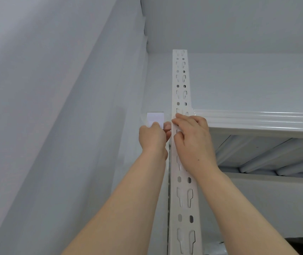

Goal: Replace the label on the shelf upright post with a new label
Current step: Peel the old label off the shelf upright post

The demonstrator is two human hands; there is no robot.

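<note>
Head view: the step in hand looks like fixing or peeling the label [155, 119] at the upright post [184, 199]. It goes best with the strip kept taut and level and smoothed from the post edge outward. The left hand [153, 138] pinches the label's lower edge. The right hand [193, 139] lies bent-fingered on the post face; whether it grips anything I cannot tell. The label is a small white rectangle on clear tape, just left of the post, level with the shelf beam [257, 119].

Pale grey wall [46, 107] at left, glossy white metal shelf [257, 120] at right, ribbed underside, even light
</note>
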